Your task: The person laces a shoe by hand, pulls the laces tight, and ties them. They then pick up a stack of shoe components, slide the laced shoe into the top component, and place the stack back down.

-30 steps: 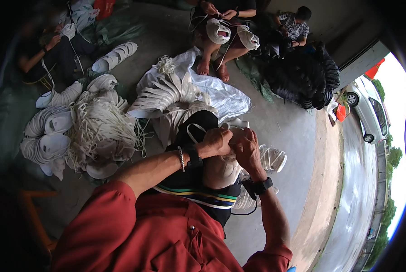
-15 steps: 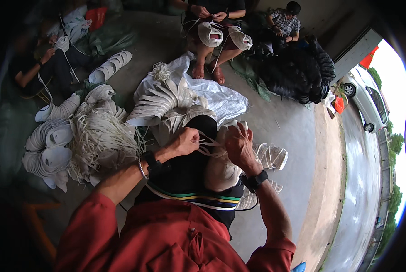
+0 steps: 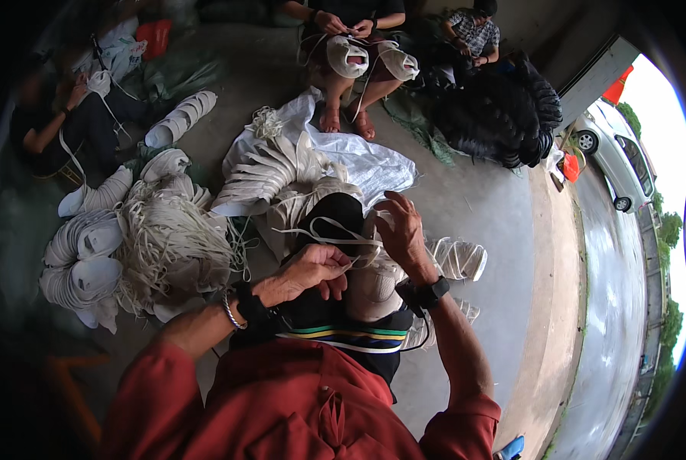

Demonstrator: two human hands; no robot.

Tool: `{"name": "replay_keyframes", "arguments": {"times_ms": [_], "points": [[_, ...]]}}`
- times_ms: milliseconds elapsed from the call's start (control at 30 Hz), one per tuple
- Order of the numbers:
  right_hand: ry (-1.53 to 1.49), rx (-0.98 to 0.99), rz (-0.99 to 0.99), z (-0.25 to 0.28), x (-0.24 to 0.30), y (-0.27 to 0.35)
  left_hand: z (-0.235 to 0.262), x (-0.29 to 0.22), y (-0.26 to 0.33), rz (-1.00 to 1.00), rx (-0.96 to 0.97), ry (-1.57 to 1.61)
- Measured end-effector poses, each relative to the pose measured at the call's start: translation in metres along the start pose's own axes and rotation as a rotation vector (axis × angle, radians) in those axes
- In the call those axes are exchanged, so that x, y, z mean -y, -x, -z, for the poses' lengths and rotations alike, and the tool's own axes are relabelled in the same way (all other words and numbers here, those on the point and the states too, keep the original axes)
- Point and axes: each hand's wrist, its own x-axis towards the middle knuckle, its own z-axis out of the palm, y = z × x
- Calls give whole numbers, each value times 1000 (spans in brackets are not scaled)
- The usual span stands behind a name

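Observation:
A white shoe upper (image 3: 376, 289) is fitted over my right knee, toe toward me. My left hand (image 3: 312, 270) is closed at its near left side, pinching a white shoelace (image 3: 331, 221) that loops loosely over the black cloth on my left knee. My right hand (image 3: 404, 234) is raised at the upper's far right side. Its fingers are bent with thumb and forefinger apart, close to the lacing; I see no lace clearly gripped there. Part of the upper's far end is hidden behind this hand.
Stacked white uppers (image 3: 262, 172) lie on a white sack (image 3: 377, 165) ahead. To the left are a heap of laces (image 3: 170, 238) and more stacked uppers (image 3: 90, 230). Bound uppers (image 3: 458, 259) sit right of my knee. Co-workers sit ahead and left, near a black pile (image 3: 496, 115).
My left hand has come nearer, in toward the upper, with the lace. My right hand has lifted off the upper, its fingers spreading. A loose lace loop now curls over my left knee.

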Motion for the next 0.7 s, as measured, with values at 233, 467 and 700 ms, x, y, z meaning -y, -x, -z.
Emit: {"name": "replay_keyframes", "arguments": {"times_ms": [233,467,700], "points": [[-150,-2,-176,21,-50,48,-21,2,-81,-524,-407,-816],[-243,-49,-162,23,-51,55,-20,4,-107,-674,-380,-1320],[-253,-81,-123,23,-49,57,-25,-17,-100,-531,-258,-1510]]}}
